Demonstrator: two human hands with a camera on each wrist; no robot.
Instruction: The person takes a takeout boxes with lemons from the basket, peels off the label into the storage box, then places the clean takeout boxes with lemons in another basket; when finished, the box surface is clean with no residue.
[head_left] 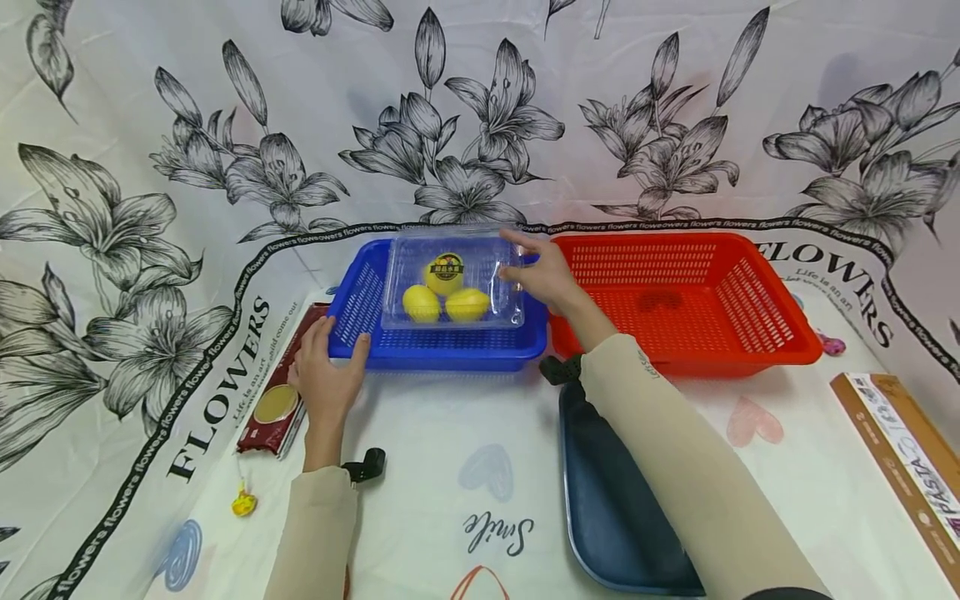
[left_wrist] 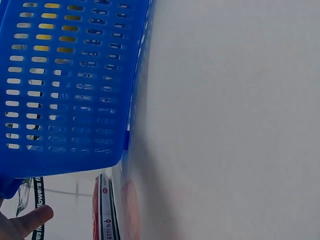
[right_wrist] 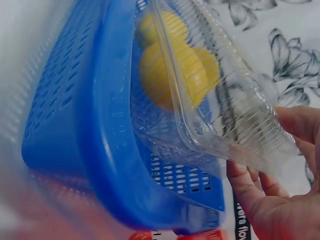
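A clear plastic fruit box (head_left: 453,315) with a black-and-gold label and three lemons (head_left: 467,305) is in the blue basket (head_left: 442,363). My right hand (head_left: 551,275) pinches the box's right side between thumb and fingers; in the right wrist view that hand (right_wrist: 285,200) grips the clear lid (right_wrist: 245,115), tilted above the lemons (right_wrist: 172,75). My left hand (head_left: 327,371) is at the basket's front left corner, fingers near the rim and thumb apart. Only the left thumb (left_wrist: 37,220) shows clearly in the left wrist view, below the basket (left_wrist: 75,162).
Right of the blue basket stands a red basket (head_left: 738,367). A dark tray (head_left: 615,517) lies in front, partly under the right arm. A dark red packet (head_left: 262,433) lies at the left, near a small yellow trinket (head_left: 243,502). A pasta box (head_left: 900,450) is at far right.
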